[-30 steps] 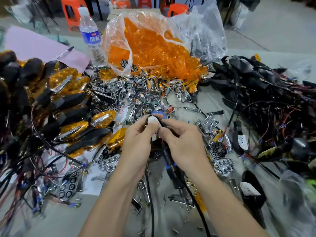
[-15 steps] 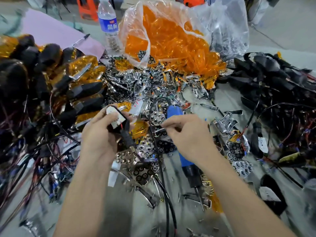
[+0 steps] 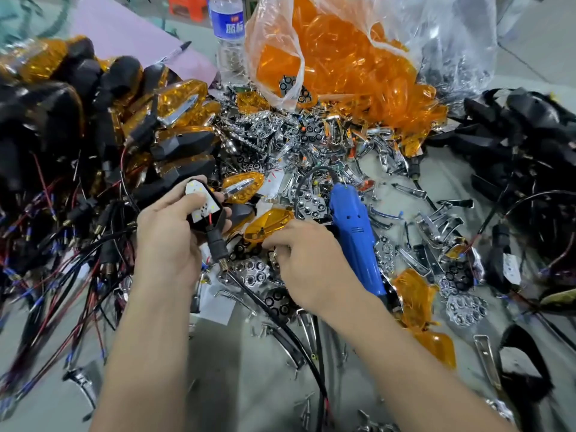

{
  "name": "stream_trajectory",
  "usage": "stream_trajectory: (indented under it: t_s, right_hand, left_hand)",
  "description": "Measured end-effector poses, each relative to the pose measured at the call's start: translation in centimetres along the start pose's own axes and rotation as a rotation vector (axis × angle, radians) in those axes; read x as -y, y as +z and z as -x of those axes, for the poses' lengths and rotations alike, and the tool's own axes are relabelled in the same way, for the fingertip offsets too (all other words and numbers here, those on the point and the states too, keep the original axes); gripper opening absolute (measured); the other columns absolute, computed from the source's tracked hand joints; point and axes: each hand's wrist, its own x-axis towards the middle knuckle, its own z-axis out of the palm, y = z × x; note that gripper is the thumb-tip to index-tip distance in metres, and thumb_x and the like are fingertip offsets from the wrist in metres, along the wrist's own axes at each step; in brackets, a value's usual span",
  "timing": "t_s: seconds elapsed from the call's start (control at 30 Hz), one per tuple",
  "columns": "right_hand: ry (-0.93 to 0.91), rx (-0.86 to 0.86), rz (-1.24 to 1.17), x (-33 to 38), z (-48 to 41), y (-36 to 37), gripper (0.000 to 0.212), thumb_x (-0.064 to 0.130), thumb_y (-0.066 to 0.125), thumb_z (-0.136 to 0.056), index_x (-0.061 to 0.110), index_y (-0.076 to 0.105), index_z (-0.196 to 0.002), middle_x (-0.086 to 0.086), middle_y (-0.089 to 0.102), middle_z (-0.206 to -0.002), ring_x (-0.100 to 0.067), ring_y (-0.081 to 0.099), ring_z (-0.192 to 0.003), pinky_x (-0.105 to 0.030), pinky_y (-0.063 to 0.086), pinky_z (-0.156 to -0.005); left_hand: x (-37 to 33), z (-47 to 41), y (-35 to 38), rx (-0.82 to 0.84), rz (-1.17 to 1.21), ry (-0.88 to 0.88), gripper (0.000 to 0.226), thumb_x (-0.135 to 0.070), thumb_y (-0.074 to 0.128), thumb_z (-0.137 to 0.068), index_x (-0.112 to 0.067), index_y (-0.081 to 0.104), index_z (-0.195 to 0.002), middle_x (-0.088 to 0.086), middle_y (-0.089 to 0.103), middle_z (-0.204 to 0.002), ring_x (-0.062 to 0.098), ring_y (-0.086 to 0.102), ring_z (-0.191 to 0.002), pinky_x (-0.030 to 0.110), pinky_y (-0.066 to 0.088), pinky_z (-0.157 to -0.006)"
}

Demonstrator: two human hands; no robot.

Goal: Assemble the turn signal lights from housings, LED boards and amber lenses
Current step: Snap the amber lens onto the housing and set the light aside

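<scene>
Housings (image 3: 511, 126), lenses (image 3: 336, 67) (bagged) and chrome parts (image 3: 280, 135) crowd the grey table (image 3: 233, 385).

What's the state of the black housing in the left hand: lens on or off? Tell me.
Off. The black housing in the left hand shows its bare white LED board; no amber lens covers it.

Centre left: black plastic housing (image 3: 199, 224) carrying a white LED board (image 3: 199, 201) with small yellow emitters and a red wire. Centre: blue plastic power tool (image 3: 352, 235), ribbed grille on its body, black cord. Beside it, translucent amber lens (image 3: 268, 224). Upper centre: clear plastic bag (image 3: 343, 48) filled with bright orange lenses. Upper left: pale pink sheet (image 3: 124, 32); clear water bottle (image 3: 229, 29) with blue-and-white label. Left: pile of black-and-amber finished lights (image 3: 174, 120), red, black and blue wires. Middle: chrome reflector pieces (image 3: 280, 141), honeycomb pattern. Right: black housings heap (image 3: 514, 126). Grey surface (image 3: 233, 385).
</scene>
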Motion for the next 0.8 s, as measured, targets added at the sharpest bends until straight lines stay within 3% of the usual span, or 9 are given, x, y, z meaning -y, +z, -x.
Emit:
stream_trajectory:
  t_s: [0.1, 0.2, 0.3, 0.4, 0.57, 0.7, 0.8]
  right_hand:
    - [-0.042, 0.047, 0.094, 1.1, 0.0, 1.0, 0.024, 0.037, 0.064, -0.097, 0.022, 0.076, -0.111, 0.0, 0.065, -0.105, -0.024, 0.05, -0.106, -0.043, 0.039, -0.098]
    - [-0.084, 0.126, 0.189, 1.6, -0.1, 1.4, 0.02, 0.023, 0.073, -0.092, 0.019, 0.074, -0.111, -0.002, 0.062, -0.108, -0.025, 0.052, -0.108, -0.043, 0.041, -0.097]
    - [0.076, 0.002, -0.154, 1.3, 0.3, -0.1, 0.005, 0.018, 0.072, -0.094, 0.023, 0.074, -0.094, 0.005, 0.068, -0.091, -0.016, 0.06, -0.083, -0.043, 0.053, -0.078]
    - [0.293, -0.189, -0.492, 0.5, 0.6, -2.8, 0.012, 0.018, 0.076, -0.091, 0.027, 0.073, -0.085, 0.0, 0.072, -0.075, -0.009, 0.058, -0.06, -0.044, 0.055, -0.064]
    - [0.38, -0.462, -0.929, -0.4, 2.0, -6.1, 0.03, -0.001, 0.068, -0.093, 0.028, 0.07, -0.098, 0.004, 0.069, -0.072, -0.012, 0.061, -0.062, -0.022, 0.05, -0.058]
    - [0.426, -0.56, -1.015, -1.0, 3.1, -7.5, 0.023, 0.005, 0.072, -0.093, 0.027, 0.077, -0.091, 0.012, 0.074, -0.081, -0.001, 0.065, -0.073, -0.016, 0.049, -0.067]
    - [0.408, -0.573, -1.115, -1.0, 3.7, -8.0, 0.021, -0.002, 0.073, -0.09, 0.018, 0.076, -0.083, 0.007, 0.074, -0.079, -0.004, 0.062, -0.071, -0.016, 0.049, -0.067]
  left_hand:
    - [-0.2, 0.1, -0.1, 0.008, -0.032, 0.024, 0.027, 0.002, 0.052, -0.097, -0.011, 0.076, -0.102, 0.012, 0.073, -0.08, 0.027, 0.07, -0.063, 0.033, 0.059, -0.058]
    - [-0.5, 0.3, -0.3, 0.0, -0.047, 0.037, 0.029, 0.003, 0.052, -0.096, -0.012, 0.077, -0.1, 0.013, 0.073, -0.081, 0.029, 0.07, -0.065, 0.033, 0.059, -0.059]
    - [-0.8, 0.6, -0.4, -0.006, -0.053, 0.05, 0.029, 0.002, 0.054, -0.096, -0.014, 0.079, -0.097, 0.013, 0.073, -0.083, 0.029, 0.072, -0.067, 0.034, 0.059, -0.06]
    - [-0.8, 0.7, 0.8, 0.007, -0.054, 0.056, 0.028, 0.003, 0.055, -0.097, -0.013, 0.078, -0.096, 0.012, 0.073, -0.081, 0.031, 0.072, -0.067, 0.037, 0.06, -0.06]
    - [0.6, 1.9, 5.8, 0.154, -0.134, 0.05, 0.034, 0.003, 0.057, -0.093, -0.021, 0.079, -0.087, 0.014, 0.074, -0.085, 0.032, 0.074, -0.076, 0.04, 0.061, -0.062]
    - [1.9, 3.5, 9.7, 0.22, -0.244, 0.101, 0.024, -0.014, 0.064, -0.08, -0.028, 0.079, -0.093, 0.013, 0.077, -0.093, 0.037, 0.072, -0.086, 0.064, 0.06, -0.078]
    - [2.6, 4.6, 11.6, 0.265, -0.281, 0.132, 0.026, -0.02, 0.065, -0.078, -0.023, 0.077, -0.101, 0.001, 0.073, -0.084, 0.019, 0.064, -0.077, 0.051, 0.058, -0.081]
